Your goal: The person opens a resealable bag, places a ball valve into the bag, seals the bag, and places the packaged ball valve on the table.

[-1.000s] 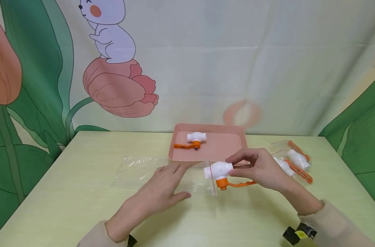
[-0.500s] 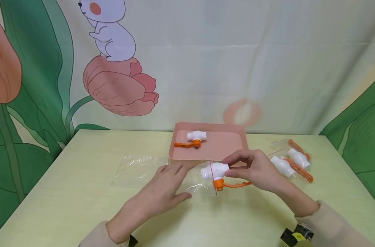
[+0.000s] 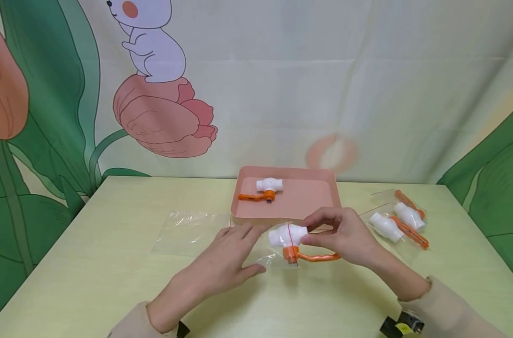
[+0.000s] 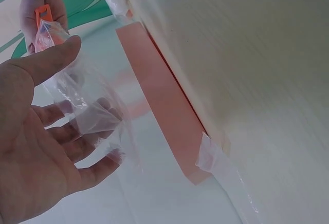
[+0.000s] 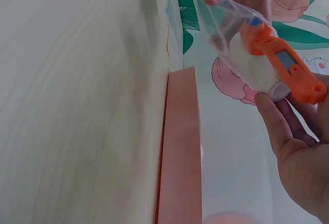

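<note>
My right hand (image 3: 345, 234) pinches a white ball valve (image 3: 283, 236) by one end of its body, its orange lever pointing right. The valve's other end is inside a clear zip bag (image 5: 205, 21), past the red zip line. My left hand (image 3: 224, 256) holds this bag at its left end, thumb apart from the fingers. In the left wrist view, the left fingers (image 4: 103, 126) show through the crumpled film. The right wrist view shows the orange lever (image 5: 295, 72) outside the film, above the right palm. Both hands stay above the table.
Behind the hands, a pink tray (image 3: 309, 192) holds another white and orange ball valve (image 3: 269, 190). Two bagged valves (image 3: 387, 227) lie at the right. A flat clear bag (image 3: 189, 232) lies at the left on the table (image 3: 125, 281).
My right hand has moved left, bringing the valve farther inside the zip line of the bag. The left hand has barely shifted. The tray and the bagged valves stay put.
</note>
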`<state>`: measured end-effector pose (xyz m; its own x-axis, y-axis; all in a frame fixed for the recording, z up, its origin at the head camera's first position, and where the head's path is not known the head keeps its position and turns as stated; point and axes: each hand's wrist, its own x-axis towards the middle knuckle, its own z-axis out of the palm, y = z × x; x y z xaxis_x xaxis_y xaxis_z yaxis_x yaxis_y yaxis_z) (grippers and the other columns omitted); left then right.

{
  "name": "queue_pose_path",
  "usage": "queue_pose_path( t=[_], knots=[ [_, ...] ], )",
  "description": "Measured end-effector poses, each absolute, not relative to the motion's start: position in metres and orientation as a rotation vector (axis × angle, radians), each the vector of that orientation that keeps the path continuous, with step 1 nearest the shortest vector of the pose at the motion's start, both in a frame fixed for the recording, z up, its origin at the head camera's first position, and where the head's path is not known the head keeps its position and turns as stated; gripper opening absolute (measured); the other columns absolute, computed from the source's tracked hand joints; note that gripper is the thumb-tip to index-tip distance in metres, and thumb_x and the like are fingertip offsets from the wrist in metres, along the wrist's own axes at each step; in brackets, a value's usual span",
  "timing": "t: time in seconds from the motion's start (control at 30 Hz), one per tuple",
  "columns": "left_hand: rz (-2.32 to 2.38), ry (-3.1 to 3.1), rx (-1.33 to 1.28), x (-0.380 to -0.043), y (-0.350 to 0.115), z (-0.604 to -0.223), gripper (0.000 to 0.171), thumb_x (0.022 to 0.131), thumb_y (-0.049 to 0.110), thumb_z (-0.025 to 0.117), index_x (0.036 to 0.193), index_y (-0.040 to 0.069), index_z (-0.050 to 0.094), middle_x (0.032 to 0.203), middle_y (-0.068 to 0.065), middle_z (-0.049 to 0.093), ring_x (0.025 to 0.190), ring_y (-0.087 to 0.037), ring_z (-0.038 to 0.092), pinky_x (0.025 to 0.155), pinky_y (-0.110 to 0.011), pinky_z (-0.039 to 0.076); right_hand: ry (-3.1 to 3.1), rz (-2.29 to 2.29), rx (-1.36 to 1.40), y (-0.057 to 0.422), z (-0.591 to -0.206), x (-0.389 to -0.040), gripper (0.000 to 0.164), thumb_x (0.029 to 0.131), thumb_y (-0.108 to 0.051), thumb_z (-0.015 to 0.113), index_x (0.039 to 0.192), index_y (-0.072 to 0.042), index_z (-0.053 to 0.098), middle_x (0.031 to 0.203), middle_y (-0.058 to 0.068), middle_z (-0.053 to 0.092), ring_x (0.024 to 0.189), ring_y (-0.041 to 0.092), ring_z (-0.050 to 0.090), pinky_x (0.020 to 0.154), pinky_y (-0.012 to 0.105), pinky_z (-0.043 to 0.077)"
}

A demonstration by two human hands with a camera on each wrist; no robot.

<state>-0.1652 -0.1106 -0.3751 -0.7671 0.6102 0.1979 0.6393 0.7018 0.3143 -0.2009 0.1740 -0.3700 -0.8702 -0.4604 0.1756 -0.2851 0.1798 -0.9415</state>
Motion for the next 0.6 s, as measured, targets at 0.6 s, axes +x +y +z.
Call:
queue_pose_path(
  t=[0.6],
  knots=[
    [-0.662, -2.792, -1.024, -0.163, -0.102, -0.375, 0.076, 0.088, 0.045, 0.081, 0.148, 0.011, 0.047, 0.132, -0.001, 0.058, 0.118, -0.019, 0.058, 0.103, -0.046, 0.046, 2.287, -1.856, -0.594, 0.162, -0.365, -0.191, 0.027, 0.081, -0.007, 0.088, 0.105, -0.001, 0.078, 0.111, 0.014, 0.072, 0.092, 0.029, 0.075, 0.079, 0.04, 0.061]
  ],
)
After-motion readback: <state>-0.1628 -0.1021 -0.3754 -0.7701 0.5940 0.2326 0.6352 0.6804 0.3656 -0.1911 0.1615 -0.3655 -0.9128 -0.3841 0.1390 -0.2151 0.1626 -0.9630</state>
